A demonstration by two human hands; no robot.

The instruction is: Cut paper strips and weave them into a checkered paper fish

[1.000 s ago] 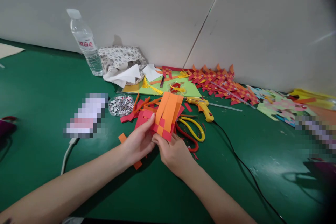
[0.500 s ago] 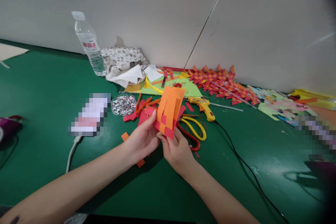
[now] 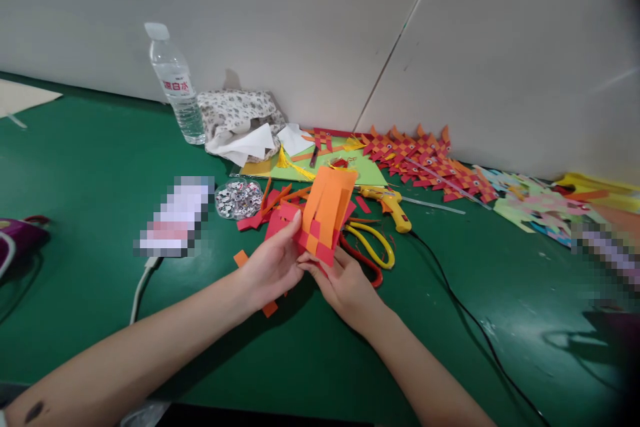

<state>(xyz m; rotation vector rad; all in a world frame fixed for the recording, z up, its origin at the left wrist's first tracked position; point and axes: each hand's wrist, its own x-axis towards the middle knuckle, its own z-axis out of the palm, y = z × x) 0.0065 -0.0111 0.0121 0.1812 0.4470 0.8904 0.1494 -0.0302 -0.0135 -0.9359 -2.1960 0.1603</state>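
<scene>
Between my hands is a piece of woven paper [image 3: 327, 210], orange strips laced through red, with a small checkered patch at its lower end and loose orange strips above. My left hand [image 3: 274, 265] is closed on its left edge, thumb on the front face. From below, my right hand [image 3: 347, 288] pinches the lower edge; some of its fingertips are hidden behind the paper. Loose red and orange paper strips [image 3: 273, 203] lie just behind my left hand. Scissors with yellow handles [image 3: 377, 245] and a red-handled tool [image 3: 373, 271], partly covered, lie behind my right hand.
A yellow glue gun [image 3: 393, 205] trails a black cord to the right. Farther back are a pile of woven paper fish [image 3: 430, 163], a green sheet [image 3: 367, 170], a tissue pouch [image 3: 240, 113] and a water bottle [image 3: 177, 90]. Googly eyes [image 3: 239, 199] and a phone [image 3: 177, 217] lie left.
The camera view has shifted slightly, moving the surroundings a little to the right. Both hands keep their hold on the woven paper, which is tilted slightly differently.
</scene>
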